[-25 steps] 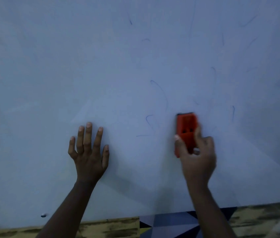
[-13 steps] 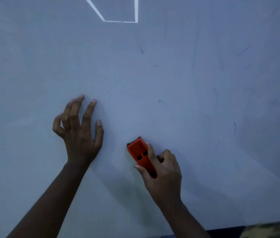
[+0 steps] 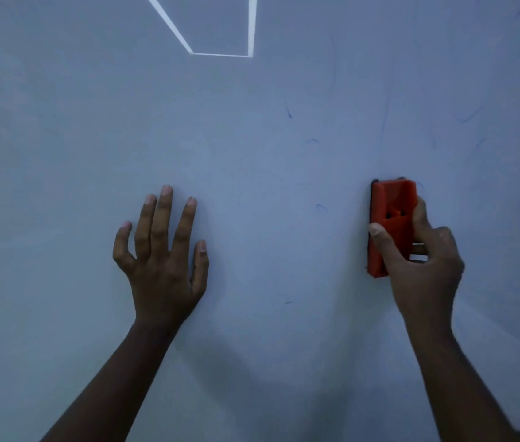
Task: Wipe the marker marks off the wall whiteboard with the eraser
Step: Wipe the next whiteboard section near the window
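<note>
The whiteboard is filling the view, faint blue marker marks showing at centre-right. The left hand is lying spread, fingers straight. The right hand is gripping the upright orange eraser against the board.

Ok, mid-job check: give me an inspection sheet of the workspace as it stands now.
Surface: whiteboard mostly wiped; faint blue marker marks remain at centre and upper right.
Job's things: orange eraser upright against the board.
Clutter: nothing seen.
Hands: left hand open, fingers spread at the board; right hand has its grip round the eraser's lower half.
Cables: nothing seen.
Surroundings: bright angular reflection at the board's top; dim light.
</note>
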